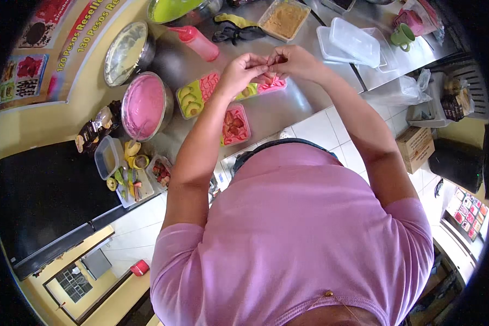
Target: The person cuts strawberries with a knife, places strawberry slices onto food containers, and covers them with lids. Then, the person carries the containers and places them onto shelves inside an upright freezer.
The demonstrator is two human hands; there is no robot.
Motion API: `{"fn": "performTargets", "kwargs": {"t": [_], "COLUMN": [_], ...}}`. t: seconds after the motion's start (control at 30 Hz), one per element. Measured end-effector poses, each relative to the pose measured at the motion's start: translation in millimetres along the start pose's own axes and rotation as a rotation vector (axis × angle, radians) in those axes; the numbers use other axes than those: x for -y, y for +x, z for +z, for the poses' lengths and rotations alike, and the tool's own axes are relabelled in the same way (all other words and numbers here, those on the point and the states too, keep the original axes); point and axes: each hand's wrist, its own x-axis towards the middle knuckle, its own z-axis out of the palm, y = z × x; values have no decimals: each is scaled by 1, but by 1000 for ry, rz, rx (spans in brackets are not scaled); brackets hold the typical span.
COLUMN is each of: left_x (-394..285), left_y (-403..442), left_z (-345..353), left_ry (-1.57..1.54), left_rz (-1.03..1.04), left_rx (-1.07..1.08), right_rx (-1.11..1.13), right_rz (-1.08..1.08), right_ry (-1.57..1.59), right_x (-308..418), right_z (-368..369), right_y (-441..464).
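Note:
My left hand (245, 73) and my right hand (292, 61) meet above the steel table, fingertips pinched together. Whatever lies between the fingers is too small or hidden to name. Below them, partly covered, sits a clear tub with green and pink cream (277, 85). To its left, a tub (192, 100) holds avocado slices on green cream beside pink-striped cream. Closer to my body, a tub (236, 126) has sliced strawberries on pink cream; my left forearm hides part of it.
A bowl of pink cream (144, 104), a pale cream bowl (126, 54) and a red squeeze bottle (200, 43) stand left. Behind are black gloves (236, 30) and a tub of brown crumbs (284, 20). Empty tubs (355, 42) and a green mug (402, 37) stand right.

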Motion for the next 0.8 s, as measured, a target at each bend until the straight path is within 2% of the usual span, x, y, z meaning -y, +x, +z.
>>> {"fn": "performTargets", "kwargs": {"t": [0.07,0.1,0.17,0.2,0.27,0.33,0.47,0.53,0.57,0.63,0.67,0.73,0.8], "left_x": [2,4,11,15,27,41,62,53,48,32,24,10,12], "left_y": [2,2,4,7,12,19,30,20,15,3,-2,-9,-9], "left_z": [-1,-1,-3,-5,-6,-4,-2,3,6,11,17,30,43], "left_ry": [30,61,92,141,188,381,505,869,869,1223,1224,1111,715], "left_rz": [38,60,79,75,69,121,177,264,264,383,385,525,484], "left_rx": [-13,-86,-157,-213,-270,-366,-414,-447,-445,-540,-540,-529,-372], "right_rx": [26,24,-28,-27,-66,-55,-58,-63,-67,-64,-60,-71,-75], "right_rz": [32,30,52,53,147,148,153,147,139,117,95,76,58], "right_ry": [78,78,376,377,799,851,888,901,916,916,914,949,982], "right_x": [2,-2,-22,-27,-38,-43,-34,-34,-35,-39,-40,-39,-37], "right_z": [-2,-2,-4,-5,-5,-4,0,2,3,6,6,9,13], "right_y": [0,1,1,-3,-12,-18,-31,-33,-34,-35,-35,-35,-34]}}
